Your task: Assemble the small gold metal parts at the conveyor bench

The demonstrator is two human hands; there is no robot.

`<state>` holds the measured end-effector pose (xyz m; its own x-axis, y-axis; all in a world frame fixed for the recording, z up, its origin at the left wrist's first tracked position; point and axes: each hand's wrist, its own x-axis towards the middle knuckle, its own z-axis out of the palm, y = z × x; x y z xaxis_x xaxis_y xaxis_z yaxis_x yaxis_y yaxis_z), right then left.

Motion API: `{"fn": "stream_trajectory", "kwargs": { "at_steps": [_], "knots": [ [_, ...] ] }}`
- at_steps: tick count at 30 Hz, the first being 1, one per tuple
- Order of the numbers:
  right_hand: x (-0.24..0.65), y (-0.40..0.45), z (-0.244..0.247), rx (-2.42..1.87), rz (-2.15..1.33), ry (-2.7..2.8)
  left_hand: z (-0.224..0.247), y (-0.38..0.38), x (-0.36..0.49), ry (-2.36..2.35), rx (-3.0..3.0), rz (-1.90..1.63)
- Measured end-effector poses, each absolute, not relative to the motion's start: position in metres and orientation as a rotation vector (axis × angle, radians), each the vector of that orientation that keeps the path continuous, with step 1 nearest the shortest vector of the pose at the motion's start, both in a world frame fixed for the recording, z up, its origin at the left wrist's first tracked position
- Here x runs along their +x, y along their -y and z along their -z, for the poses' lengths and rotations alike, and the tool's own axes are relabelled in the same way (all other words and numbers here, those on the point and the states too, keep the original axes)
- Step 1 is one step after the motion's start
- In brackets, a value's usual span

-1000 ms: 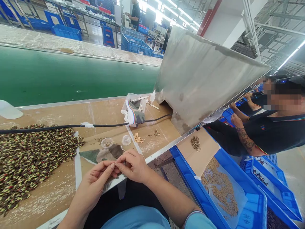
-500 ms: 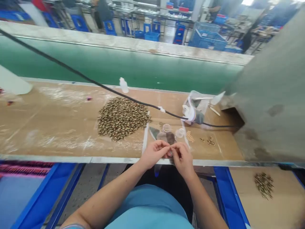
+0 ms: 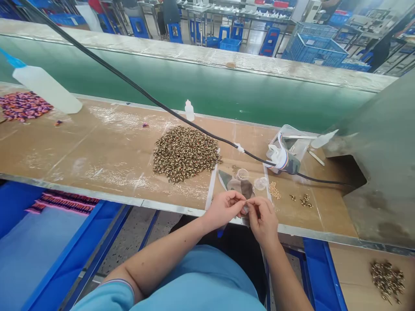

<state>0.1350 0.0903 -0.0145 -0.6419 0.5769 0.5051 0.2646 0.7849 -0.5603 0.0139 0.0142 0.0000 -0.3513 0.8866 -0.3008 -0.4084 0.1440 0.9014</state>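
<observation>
My left hand (image 3: 228,206) and my right hand (image 3: 262,214) meet over the bench's front edge, thumbs and fingertips pinched together. Whatever sits between the fingertips is too small to name. Just beyond them lie a small round clear dish (image 3: 242,174) and a clear round lid (image 3: 260,183). Right of these is a little patch of pale beads (image 3: 274,190). A few small brass-and-dark pieces (image 3: 305,201) rest farther right. The large heap of similar pieces (image 3: 186,153) spreads to the left of my hands.
A black cable (image 3: 145,93) crosses above the bench. A small white bottle (image 3: 189,110) stands at the back, and a large white bottle (image 3: 48,88) leans at far left by purple-orange pieces (image 3: 24,106). A grey metal housing (image 3: 385,172) bounds the right. More brass pieces (image 3: 387,278) lie lower right.
The view has swung left, so the bench contents appear shifted right and the large bottle shows more fully. Both hands keep the same pinched pose.
</observation>
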Motion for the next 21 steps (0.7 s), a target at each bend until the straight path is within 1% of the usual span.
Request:
{"fn": "stream_trajectory", "kwargs": {
  "at_steps": [9, 21],
  "knots": [
    [0.1383, -0.0929, 0.0116, -0.57, -0.538, 2.361, -0.0021, -0.0132, 0.0129, -1.311, 0.616, -1.471],
    [0.1374, -0.0908, 0.0133, -0.595, -0.528, 2.316, 0.0002, -0.0125, 0.0139, -1.35, 0.588, -1.458]
  ]
}}
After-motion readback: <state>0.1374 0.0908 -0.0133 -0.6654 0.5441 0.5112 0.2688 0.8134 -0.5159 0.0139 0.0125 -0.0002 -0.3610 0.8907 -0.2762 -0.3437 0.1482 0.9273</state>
